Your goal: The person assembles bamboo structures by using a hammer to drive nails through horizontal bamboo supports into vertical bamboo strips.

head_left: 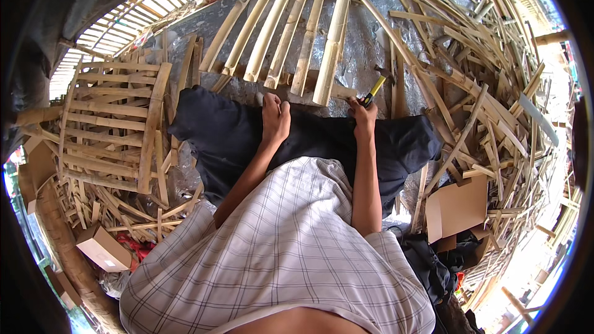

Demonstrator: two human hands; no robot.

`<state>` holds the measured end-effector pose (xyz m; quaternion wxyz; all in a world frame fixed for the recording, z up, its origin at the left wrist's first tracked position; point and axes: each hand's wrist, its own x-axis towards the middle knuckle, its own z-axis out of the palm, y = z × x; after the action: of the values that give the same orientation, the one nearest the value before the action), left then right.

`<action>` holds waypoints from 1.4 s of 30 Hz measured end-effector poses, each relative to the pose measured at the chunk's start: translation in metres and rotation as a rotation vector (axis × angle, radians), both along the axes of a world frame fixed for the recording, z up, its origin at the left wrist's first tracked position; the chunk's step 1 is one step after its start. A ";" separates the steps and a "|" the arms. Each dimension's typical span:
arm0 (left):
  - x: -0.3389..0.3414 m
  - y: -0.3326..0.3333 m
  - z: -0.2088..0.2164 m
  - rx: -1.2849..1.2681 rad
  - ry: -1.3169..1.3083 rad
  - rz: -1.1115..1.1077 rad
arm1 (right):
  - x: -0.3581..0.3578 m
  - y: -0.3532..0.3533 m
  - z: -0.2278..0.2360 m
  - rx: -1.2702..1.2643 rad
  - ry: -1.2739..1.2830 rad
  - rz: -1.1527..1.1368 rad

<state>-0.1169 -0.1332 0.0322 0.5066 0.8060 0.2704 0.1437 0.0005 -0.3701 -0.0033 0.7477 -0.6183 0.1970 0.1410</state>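
Observation:
In front of my lap lies a row of several split bamboo slats (270,31), spaced apart, their near ends resting over a bamboo crosspiece (341,90). My right hand (362,115) is closed on a hammer (373,94) with a yellow and black handle; its dark head points away from me, beside the rightmost slat. My left hand (276,117) is closed just below the near ends of the middle slats. What its fingers hold, if anything, is hidden.
At left leans a finished-looking bamboo lattice panel (111,117). Loose bamboo strips (489,86) pile up along the right, with a machete-like blade (538,117) among them. Open cardboard boxes (456,207) stand at both sides. A grey sheet (365,31) lies under the slats.

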 end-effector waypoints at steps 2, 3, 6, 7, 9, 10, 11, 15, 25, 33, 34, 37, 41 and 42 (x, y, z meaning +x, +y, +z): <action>-0.006 0.013 0.000 -0.222 0.005 -0.025 | -0.002 0.005 0.005 -0.012 0.015 0.011; -0.006 0.016 -0.002 -0.604 -0.072 0.007 | -0.002 0.008 0.007 -0.010 0.014 0.021; 0.009 0.025 0.019 -0.623 -0.122 -0.151 | 0.000 0.000 0.004 -0.010 0.011 0.030; 0.018 0.024 0.031 -0.635 -0.182 -0.189 | 0.000 -0.002 0.003 -0.009 0.012 0.035; 0.036 0.022 0.044 -0.419 -0.187 -0.315 | -0.001 -0.005 0.000 0.008 0.008 0.047; 0.044 0.022 0.046 -0.316 -0.195 -0.374 | -0.001 -0.005 0.001 0.011 -0.001 0.057; 0.051 0.023 0.048 -0.240 -0.237 -0.412 | -0.001 -0.005 0.001 0.013 -0.011 0.066; 0.085 0.017 0.036 -0.163 -0.225 -0.579 | -0.003 0.000 0.008 0.043 -0.027 0.037; 0.105 -0.006 0.011 -0.169 -0.152 -0.519 | -0.005 0.007 0.022 -0.045 0.019 -0.002; 0.100 -0.011 0.019 0.014 -0.152 -0.502 | -0.004 0.004 0.017 0.037 0.012 -0.007; 0.098 -0.010 0.020 0.035 -0.145 -0.502 | -0.005 0.005 0.017 0.043 0.010 -0.010; 0.098 -0.010 0.021 0.096 -0.180 -0.503 | -0.004 0.005 0.018 0.033 0.029 -0.010; 0.097 -0.011 0.019 0.099 -0.186 -0.501 | -0.002 0.003 0.016 0.027 0.049 0.016; 0.097 -0.011 0.019 0.092 -0.184 -0.499 | -0.003 0.003 0.015 0.036 0.041 0.010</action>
<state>-0.0198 -0.1443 0.0515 0.5116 0.8534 0.0091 0.0991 -0.0021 -0.3675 0.0120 0.7538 -0.6027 0.2065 0.1608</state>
